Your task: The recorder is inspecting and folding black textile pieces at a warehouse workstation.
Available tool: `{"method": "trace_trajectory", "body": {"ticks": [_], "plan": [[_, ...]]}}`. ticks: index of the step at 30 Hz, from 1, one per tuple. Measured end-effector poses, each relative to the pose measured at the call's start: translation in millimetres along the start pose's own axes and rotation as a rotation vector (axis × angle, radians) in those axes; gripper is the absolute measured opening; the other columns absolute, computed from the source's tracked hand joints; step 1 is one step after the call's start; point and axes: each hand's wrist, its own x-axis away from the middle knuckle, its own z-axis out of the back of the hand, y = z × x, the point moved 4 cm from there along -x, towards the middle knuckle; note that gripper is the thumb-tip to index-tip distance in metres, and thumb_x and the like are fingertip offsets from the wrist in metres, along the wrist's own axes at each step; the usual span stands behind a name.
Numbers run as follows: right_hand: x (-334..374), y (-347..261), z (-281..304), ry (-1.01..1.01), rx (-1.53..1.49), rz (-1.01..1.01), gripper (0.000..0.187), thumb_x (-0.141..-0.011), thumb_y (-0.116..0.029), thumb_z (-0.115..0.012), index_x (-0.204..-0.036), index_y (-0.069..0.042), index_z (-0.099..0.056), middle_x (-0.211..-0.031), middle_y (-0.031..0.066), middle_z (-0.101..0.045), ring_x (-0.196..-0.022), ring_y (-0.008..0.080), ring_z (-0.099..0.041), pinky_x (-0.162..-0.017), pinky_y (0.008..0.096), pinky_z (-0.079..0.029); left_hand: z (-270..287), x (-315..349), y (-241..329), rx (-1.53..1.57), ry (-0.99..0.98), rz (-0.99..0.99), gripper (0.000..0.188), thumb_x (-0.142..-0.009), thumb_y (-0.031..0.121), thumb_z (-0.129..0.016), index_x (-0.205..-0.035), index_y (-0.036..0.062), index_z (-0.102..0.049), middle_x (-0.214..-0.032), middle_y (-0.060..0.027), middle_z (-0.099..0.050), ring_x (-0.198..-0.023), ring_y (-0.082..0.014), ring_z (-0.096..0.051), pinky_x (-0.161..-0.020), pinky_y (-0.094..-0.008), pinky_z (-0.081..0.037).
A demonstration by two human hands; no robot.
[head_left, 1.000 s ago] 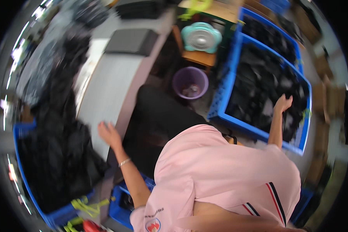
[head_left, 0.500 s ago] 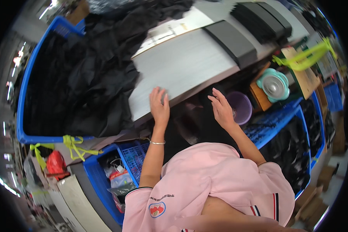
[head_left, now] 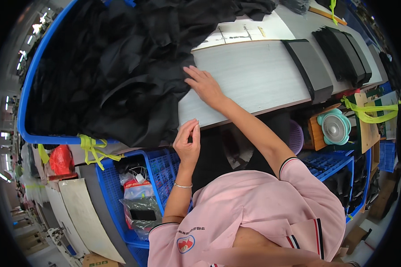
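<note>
Right hand [head_left: 205, 84] now on black fabric [head_left: 120, 75]

1. Bright, even overhead light; ceiling lamps [head_left: 31, 39] glare small at the left rim.
2. The table [head_left: 254, 75] is clearly lit, with soft, faint shadows.
3. Fisheye bending is strong at the edges, inside a black surround.
4. The black fabric [head_left: 116, 71] loses detail.
</note>
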Motion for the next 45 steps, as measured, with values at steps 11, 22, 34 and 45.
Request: {"method": "trace_trajectory", "body": {"ticks": [11,22,34,45], "plan": [[72.7,4.7,122.9,0.213,-0.673,-0.897,0.013,-0.1,-0.011,-0.053,-0.104,-0.003,-0.062,-0.09,-0.0001,-0.063,-0.081,0.0087,-0.057,-0.074,0.0264,-0.048,41.3,-59.5,-75.8,-0.065,-0.244,-0.038,0.004,-0.087,0.0,-0.068,-0.09,-0.0017,-0.07,-0.086,-0.0086,-0.071,-0.064,-0.0097,-0.063,-0.055,-0.0223,-0.048],[200.0,12.6,147.9,0.653,-0.91,-1.477,0.017,-0.101,-0.019,-0.055,-0.114,-0.007,-0.059,-0.095,0.0002,-0.065,-0.08,0.0093,-0.064,-0.063,0.0231,-0.053,-21.3,-50.5,17.6,-0.121,0.035,-0.291,0.01,-0.093,-0.003,-0.06,-0.097,-0.0028,-0.068,-0.098,-0.0129,-0.071,-0.085,-0.021,-0.068,-0.079,-0.0295,-0.053],[190.4,-19.0,187.1,0.555,-0.326,-1.03,0.026,-0.094,-0.008,-0.065,-0.117,-0.001,-0.056,-0.098,0.0096,-0.062,-0.096,0.0196,-0.062,-0.09,0.0315,-0.05,-164.0,-18.3,57.3,-0.012,-0.466,-0.145,0.031,-0.081,0.01,-0.075,-0.111,0.006,-0.068,-0.087,-0.0076,-0.064,-0.086,-0.0272,-0.058,-0.083,-0.0401,-0.045],[213.1,5.9,167.7,-0.178,-0.174,-0.521,0.023,-0.089,-0.024,-0.063,-0.106,-0.008,-0.064,-0.109,0.0118,-0.067,-0.105,0.0246,-0.065,-0.082,0.0375,-0.052,-156.3,31.7,156.3,0.2,-0.716,-0.345,0.003,-0.086,0.004,-0.066,-0.089,0.0032,-0.064,-0.088,-0.0102,-0.063,-0.082,-0.0291,-0.058,-0.073,-0.036,-0.046]]}}
